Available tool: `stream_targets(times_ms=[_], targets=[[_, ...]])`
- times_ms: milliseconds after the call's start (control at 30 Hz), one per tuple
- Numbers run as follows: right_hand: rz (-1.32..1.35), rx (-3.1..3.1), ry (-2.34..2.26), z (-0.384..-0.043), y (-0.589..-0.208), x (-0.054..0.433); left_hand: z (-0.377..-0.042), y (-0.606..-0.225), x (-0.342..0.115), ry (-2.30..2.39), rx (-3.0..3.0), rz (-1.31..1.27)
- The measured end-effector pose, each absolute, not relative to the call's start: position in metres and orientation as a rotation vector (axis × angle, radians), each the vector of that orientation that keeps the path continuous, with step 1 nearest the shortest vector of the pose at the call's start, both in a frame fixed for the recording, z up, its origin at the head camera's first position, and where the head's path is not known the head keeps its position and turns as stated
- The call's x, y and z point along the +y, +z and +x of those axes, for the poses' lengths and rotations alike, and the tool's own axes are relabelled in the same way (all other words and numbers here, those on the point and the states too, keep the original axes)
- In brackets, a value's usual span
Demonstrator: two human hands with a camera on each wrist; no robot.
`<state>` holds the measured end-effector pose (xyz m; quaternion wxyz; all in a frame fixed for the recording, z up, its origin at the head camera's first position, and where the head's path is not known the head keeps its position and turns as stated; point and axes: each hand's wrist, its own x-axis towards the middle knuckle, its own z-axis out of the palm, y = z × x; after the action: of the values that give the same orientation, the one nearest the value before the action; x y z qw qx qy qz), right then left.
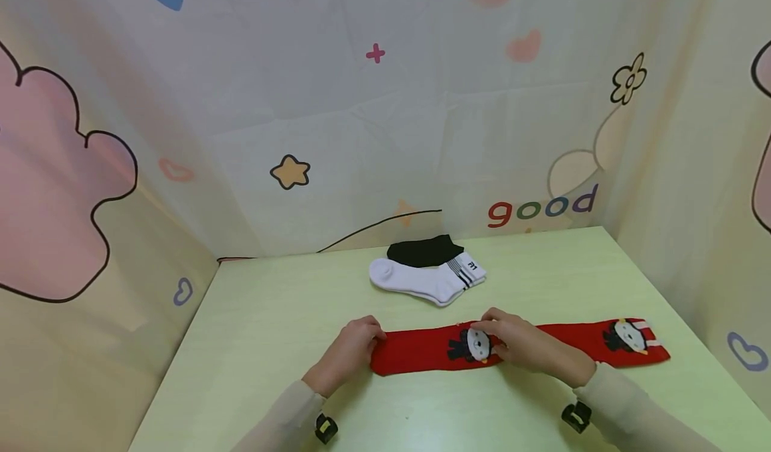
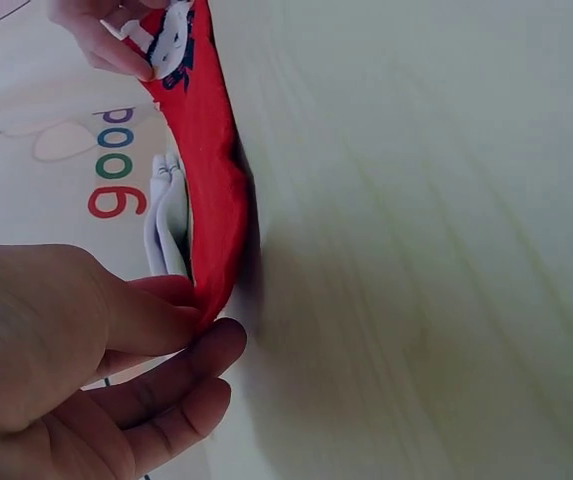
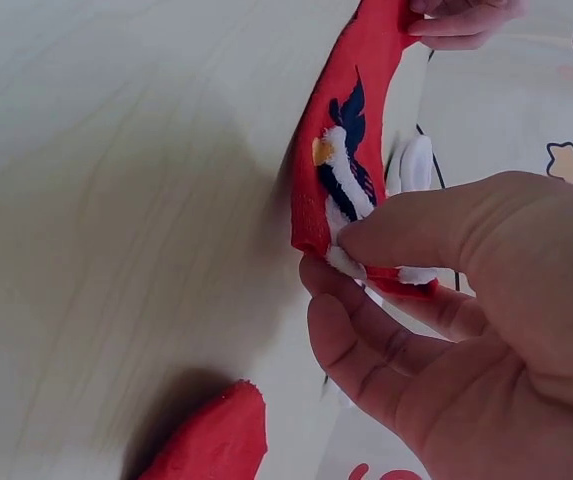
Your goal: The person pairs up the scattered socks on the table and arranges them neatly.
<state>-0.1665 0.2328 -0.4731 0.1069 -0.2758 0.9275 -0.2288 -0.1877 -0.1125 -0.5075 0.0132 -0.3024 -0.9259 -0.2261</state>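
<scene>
A red sock point(image 1: 418, 350) with a dark-and-white animal figure near its cuff stretches between my two hands. At its left end, my left hand point(image 1: 354, 348) pinches the edge between thumb and fingers. My right hand point(image 1: 527, 345) pinches the cuff end, with the thumb over the white part of the print in the right wrist view. To the right lies a second red sock point(image 1: 578, 335) with a matching figure point(image 1: 626, 336), flat on the table; my right hand and forearm cover part of it in the head view.
Behind the red socks lies a white pair of socks point(image 1: 415, 279) with black stripes. A black sock or pair point(image 1: 424, 251) sits behind that, near the table's back edge. Printed cloth point(image 1: 361, 117) surrounds the pale table point(image 1: 271, 305) at the back and sides.
</scene>
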Motion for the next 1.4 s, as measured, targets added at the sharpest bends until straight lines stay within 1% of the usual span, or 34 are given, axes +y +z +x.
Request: stream_targets(times_ms=[467,1000,1400], targets=[[-0.822,2.801,-0.558,-0.164,-0.483,0.233,-0.187,-0.509,-0.106,-0.561,-2.896,-0.958],[-0.910,2.999,-0.164,-0.158,-0.486,0.236,-0.190,-0.513,-0.105,-0.460,-2.904,-0.922],[-0.939,3.007,-0.188,-0.157,-0.489,0.241,-0.192,-0.513,-0.104,-0.428,-2.910,-0.945]])
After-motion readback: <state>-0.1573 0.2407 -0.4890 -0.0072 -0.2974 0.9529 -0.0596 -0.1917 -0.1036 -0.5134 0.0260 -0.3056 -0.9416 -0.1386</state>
